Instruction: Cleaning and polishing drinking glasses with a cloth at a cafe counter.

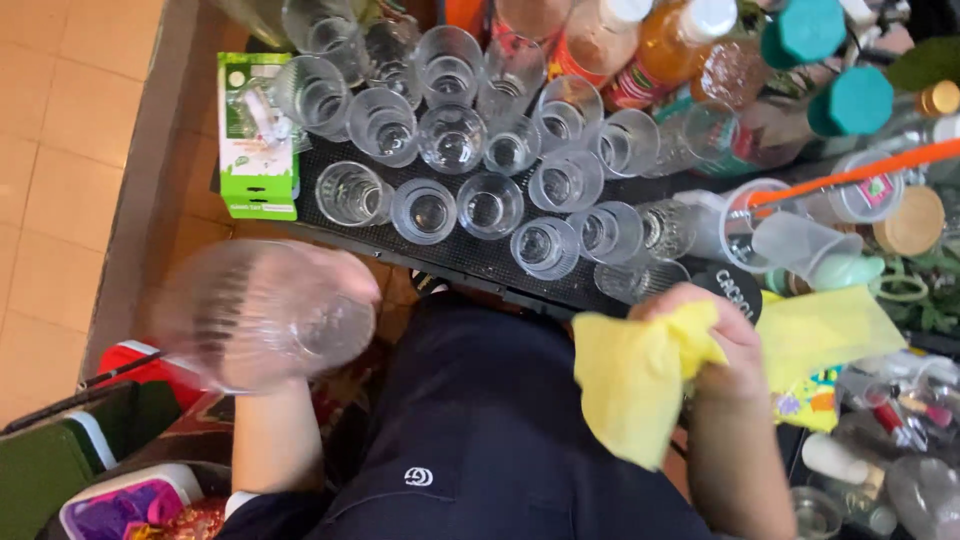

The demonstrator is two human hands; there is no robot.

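My left hand (335, 290) grips a large clear ribbed glass (250, 318), held out to the left over the floor and blurred by motion. My right hand (722, 345) is closed on a yellow cloth (635, 375) that hangs down in front of my dark clothing. Just above both hands, several empty clear glasses (470, 150) stand upright in rows on a black rubber mat (470, 252).
A green and white box (257, 135) stands at the mat's left end. Bottles with orange liquid (660, 45) and teal-capped jars (850, 100) crowd the back right. Plastic cups, an orange straw (850, 172) and clutter fill the right side. Tiled floor (60, 150) lies left.
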